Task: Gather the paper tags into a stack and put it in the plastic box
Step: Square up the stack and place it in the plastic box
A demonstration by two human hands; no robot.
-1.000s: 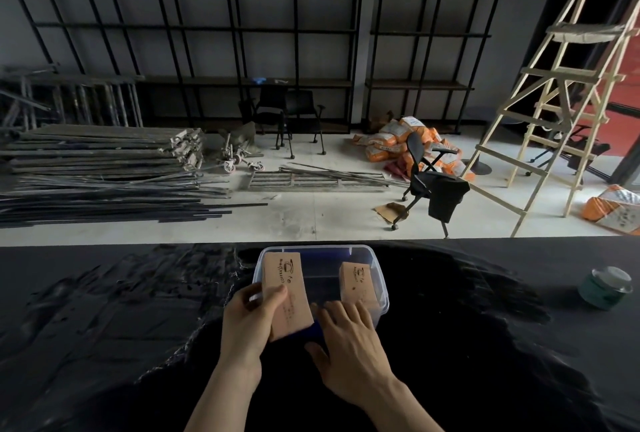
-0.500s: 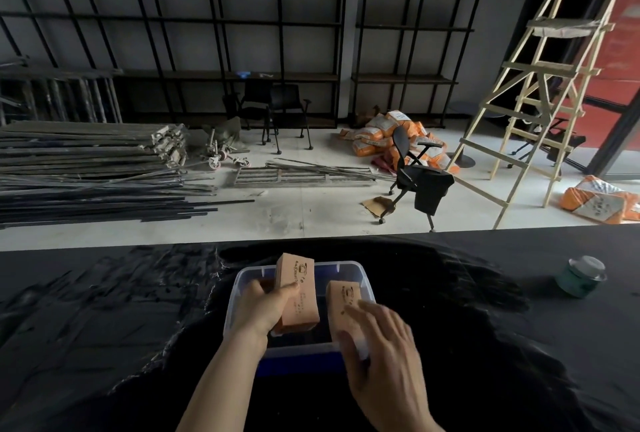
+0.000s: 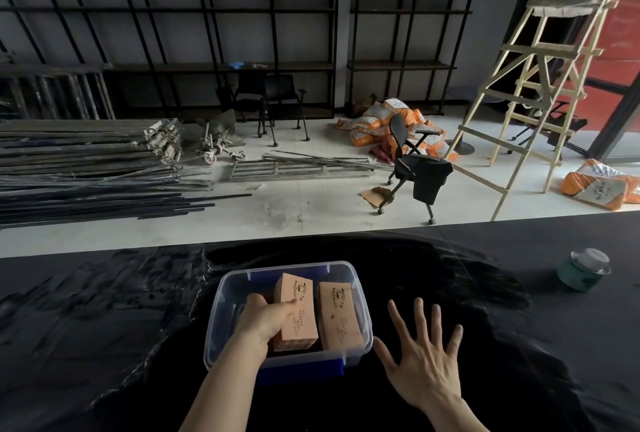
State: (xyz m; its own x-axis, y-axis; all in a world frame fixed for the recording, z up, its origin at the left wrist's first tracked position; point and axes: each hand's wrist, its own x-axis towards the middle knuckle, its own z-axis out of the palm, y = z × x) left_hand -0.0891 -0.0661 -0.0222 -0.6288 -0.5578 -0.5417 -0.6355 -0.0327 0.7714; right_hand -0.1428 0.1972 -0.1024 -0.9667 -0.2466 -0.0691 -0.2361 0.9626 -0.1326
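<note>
A clear plastic box with blue clips sits on the black table in front of me. Two stacks of tan paper tags lie inside it side by side. My left hand reaches into the box and grips the left stack, which rests low in the box. The right stack lies flat with no hand on it. My right hand hovers just right of the box over the table, fingers spread, holding nothing.
A green jar with a clear lid stands at the table's right. The table's far edge runs just beyond the box. Behind it lie a floor with metal bars, office chairs, orange sacks and a wooden ladder.
My left hand has lowered its stack of tags from upright above the box down into it. My right hand has let go of the right stack and pulled out to the right, fingers spread.
</note>
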